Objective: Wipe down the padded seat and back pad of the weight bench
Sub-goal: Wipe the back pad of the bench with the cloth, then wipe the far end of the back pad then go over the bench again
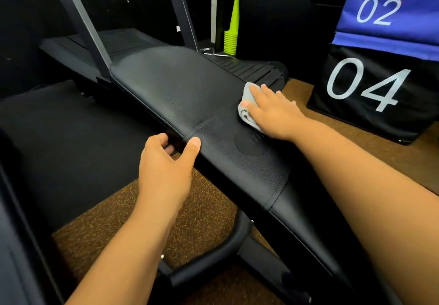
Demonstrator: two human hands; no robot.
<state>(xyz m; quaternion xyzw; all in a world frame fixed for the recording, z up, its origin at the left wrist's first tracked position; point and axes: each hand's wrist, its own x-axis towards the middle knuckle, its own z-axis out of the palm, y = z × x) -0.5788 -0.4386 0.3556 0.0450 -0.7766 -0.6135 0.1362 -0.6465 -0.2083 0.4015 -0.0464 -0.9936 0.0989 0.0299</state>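
The left hand [164, 162] clamps the near edge of the long black leather-grain bench pad [190, 95], thumb lying on top beside a stitched seam and fingers curled underneath, steadying it. The pad runs diagonally from the upper left, where its wide rounded end sits, down to the lower right. Further right, the right hand [273, 112] presses flat, fingers spread, onto a small folded grey cloth [247, 105] at the pad's far edge, just above the seam; it pins the cloth rather than gripping it.

The likely risk is the cloth sliding off that far edge if the stroke drifts outward, since it sits right at the rim. Pressing hard could also bunch the cloth under the palm and leave streaks.

Around the bench: two grey slanted metal uprights [80, 19] rise at the pad's wide end and would crowd a stroke there. A black treadmill deck [249, 67] lies behind. Beyond stands a stack of lime-green cones [231, 36], and at far right, soft blocks numbered 02 and 04 [370, 83]. None blocks the wiping hand.
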